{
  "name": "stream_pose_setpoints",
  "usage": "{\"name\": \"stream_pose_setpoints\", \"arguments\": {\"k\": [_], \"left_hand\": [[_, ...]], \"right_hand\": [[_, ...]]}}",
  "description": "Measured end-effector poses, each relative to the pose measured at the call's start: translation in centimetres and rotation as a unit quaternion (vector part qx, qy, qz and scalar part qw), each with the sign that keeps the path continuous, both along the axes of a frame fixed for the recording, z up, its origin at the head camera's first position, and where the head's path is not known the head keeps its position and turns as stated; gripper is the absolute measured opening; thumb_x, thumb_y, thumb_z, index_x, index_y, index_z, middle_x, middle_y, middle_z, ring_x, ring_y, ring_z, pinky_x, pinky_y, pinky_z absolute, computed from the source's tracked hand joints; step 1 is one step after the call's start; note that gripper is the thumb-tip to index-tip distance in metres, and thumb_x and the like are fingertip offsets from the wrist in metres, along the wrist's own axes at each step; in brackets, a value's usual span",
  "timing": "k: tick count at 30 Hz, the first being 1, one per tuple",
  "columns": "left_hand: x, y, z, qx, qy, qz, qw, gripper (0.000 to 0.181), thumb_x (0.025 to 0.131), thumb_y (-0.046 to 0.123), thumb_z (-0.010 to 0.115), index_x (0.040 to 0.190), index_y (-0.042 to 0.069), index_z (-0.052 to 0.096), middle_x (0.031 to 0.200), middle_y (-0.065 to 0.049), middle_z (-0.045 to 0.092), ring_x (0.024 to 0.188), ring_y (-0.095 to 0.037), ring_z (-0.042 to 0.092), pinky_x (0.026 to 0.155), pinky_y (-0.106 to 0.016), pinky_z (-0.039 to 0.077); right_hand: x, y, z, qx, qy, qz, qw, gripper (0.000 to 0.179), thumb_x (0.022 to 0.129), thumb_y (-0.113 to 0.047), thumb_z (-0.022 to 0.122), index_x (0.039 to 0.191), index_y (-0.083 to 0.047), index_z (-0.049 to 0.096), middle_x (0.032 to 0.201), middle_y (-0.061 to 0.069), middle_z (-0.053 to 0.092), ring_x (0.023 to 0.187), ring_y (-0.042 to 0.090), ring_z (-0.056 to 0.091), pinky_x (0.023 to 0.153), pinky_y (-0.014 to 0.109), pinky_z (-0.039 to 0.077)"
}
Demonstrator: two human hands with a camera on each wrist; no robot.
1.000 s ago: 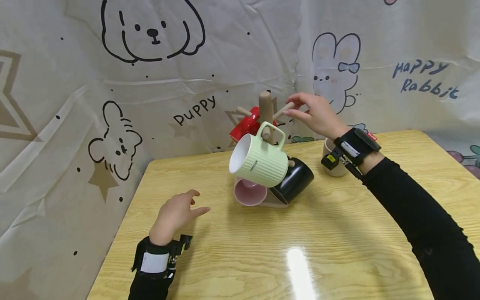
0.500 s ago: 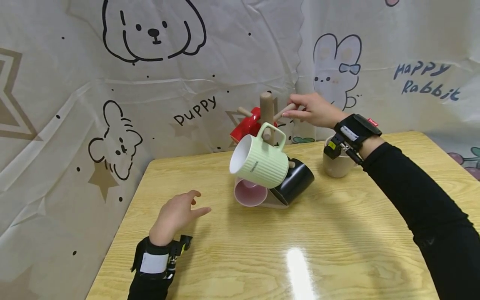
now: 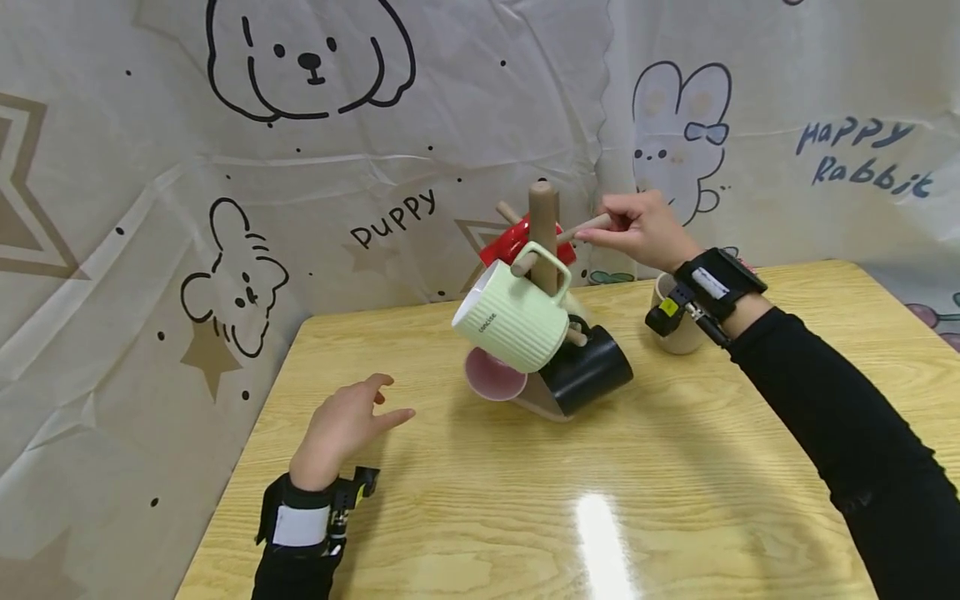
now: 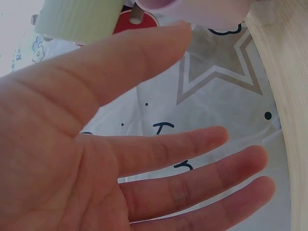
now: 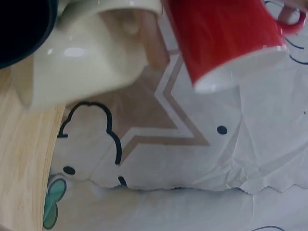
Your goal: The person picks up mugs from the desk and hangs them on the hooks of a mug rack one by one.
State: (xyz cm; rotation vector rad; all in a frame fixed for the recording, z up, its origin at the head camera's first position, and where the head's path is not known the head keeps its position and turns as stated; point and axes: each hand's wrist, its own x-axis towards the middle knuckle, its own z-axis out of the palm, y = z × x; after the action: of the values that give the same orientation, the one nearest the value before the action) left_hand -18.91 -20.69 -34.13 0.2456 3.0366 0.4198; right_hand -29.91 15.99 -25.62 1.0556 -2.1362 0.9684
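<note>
A wooden mug tree (image 3: 543, 221) stands on the table, carrying several mugs on its pegs. Thumb and fingers of my right hand (image 3: 647, 232) pinch the end of its upper right peg (image 3: 587, 226). At the front hangs a light green ribbed mug (image 3: 516, 323). Below it are a pink mug (image 3: 493, 377) and a black mug (image 3: 589, 372). A red mug (image 3: 507, 242) hangs at the back, and a cream mug (image 5: 91, 57) shows in the right wrist view. My left hand (image 3: 339, 432) hovers left of the tree, fingers loosely extended, holding nothing.
A beige mug (image 3: 677, 335) stands on the table right of the tree, partly behind my right wrist. The wooden table (image 3: 480, 508) runs back to a white cloth (image 3: 480, 92) printed with cartoon animals.
The mug tree has turned clockwise as seen from above, with my right hand on its peg. The green mug shifts left and the red and black mugs shift right. My left hand barely moves.
</note>
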Motion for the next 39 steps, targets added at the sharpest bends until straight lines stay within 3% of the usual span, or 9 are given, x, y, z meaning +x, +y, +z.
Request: {"name": "stream_pose_setpoints", "arguments": {"k": [7, 12, 15, 19, 26, 30, 39], "left_hand": [[-0.2, 0.0, -0.1, -0.002, -0.001, 0.001, 1.0000, 0.059, 0.079, 0.042, 0.060, 0.121, 0.002, 0.050, 0.102, -0.018, 0.063, 0.083, -0.028, 0.058, 0.063, -0.042, 0.049], [-0.1, 0.2, -0.1, 0.000, -0.007, 0.001, 1.0000, 0.059, 0.079, 0.042, 0.060, 0.121, 0.002, 0.050, 0.103, -0.018, 0.063, 0.083, -0.027, 0.058, 0.064, -0.041, 0.049], [0.0, 0.3, -0.1, -0.001, -0.011, 0.001, 0.9999, 0.059, 0.079, 0.042, 0.060, 0.121, 0.002, 0.050, 0.103, -0.017, 0.063, 0.083, -0.027, 0.058, 0.063, -0.041, 0.049], [0.0, 0.3, -0.1, -0.003, -0.013, 0.001, 0.9999, 0.060, 0.079, 0.043, 0.060, 0.121, 0.002, 0.051, 0.103, -0.017, 0.063, 0.082, -0.027, 0.058, 0.063, -0.040, 0.049], [-0.1, 0.4, -0.2, -0.006, -0.012, 0.001, 0.9999, 0.059, 0.079, 0.042, 0.060, 0.121, 0.002, 0.051, 0.103, -0.017, 0.063, 0.083, -0.027, 0.058, 0.063, -0.040, 0.049], [-0.1, 0.4, -0.2, -0.007, -0.013, 0.002, 0.9999, 0.059, 0.079, 0.042, 0.060, 0.121, 0.002, 0.050, 0.103, -0.017, 0.063, 0.083, -0.027, 0.058, 0.063, -0.040, 0.049], [0.0, 0.4, -0.3, -0.006, -0.010, 0.002, 0.9999, 0.060, 0.079, 0.043, 0.060, 0.121, 0.002, 0.050, 0.103, -0.017, 0.063, 0.082, -0.027, 0.058, 0.063, -0.041, 0.049]], "right_hand": [[1.4, -1.0, -1.4, -0.072, 0.085, -0.045, 0.9927, 0.044, 0.067, -0.001, 0.069, 0.051, -0.004, 0.028, 0.052, -0.001, 0.022, 0.048, 0.010, 0.022, 0.044, 0.026, 0.016], [1.4, -2.2, -3.1, -0.153, 0.140, -0.072, 0.9756, 0.043, 0.066, -0.001, 0.067, 0.050, -0.004, 0.027, 0.053, -0.002, 0.021, 0.049, 0.010, 0.022, 0.045, 0.026, 0.015], [1.0, -2.8, -4.1, -0.176, 0.172, -0.090, 0.9652, 0.041, 0.067, -0.005, 0.066, 0.050, -0.006, 0.029, 0.051, -0.001, 0.024, 0.049, 0.012, 0.026, 0.045, 0.027, 0.017], [1.1, -3.5, -4.4, -0.151, 0.221, -0.123, 0.9554, 0.036, 0.070, -0.012, 0.064, 0.050, -0.007, 0.035, 0.049, 0.004, 0.032, 0.049, 0.016, 0.033, 0.043, 0.030, 0.024], [2.5, -4.8, -3.9, -0.077, 0.303, -0.192, 0.9304, 0.031, 0.073, -0.014, 0.058, 0.051, -0.009, 0.037, 0.045, 0.004, 0.036, 0.044, 0.019, 0.036, 0.037, 0.035, 0.030], [3.0, -5.4, -3.7, -0.052, 0.322, -0.207, 0.9225, 0.029, 0.073, -0.013, 0.057, 0.052, -0.010, 0.038, 0.045, 0.004, 0.036, 0.044, 0.019, 0.037, 0.035, 0.035, 0.030], [3.5, -6.1, -3.9, -0.047, 0.330, -0.224, 0.9160, 0.026, 0.073, -0.010, 0.057, 0.055, -0.010, 0.039, 0.046, 0.003, 0.035, 0.044, 0.018, 0.035, 0.033, 0.033, 0.026]]}}
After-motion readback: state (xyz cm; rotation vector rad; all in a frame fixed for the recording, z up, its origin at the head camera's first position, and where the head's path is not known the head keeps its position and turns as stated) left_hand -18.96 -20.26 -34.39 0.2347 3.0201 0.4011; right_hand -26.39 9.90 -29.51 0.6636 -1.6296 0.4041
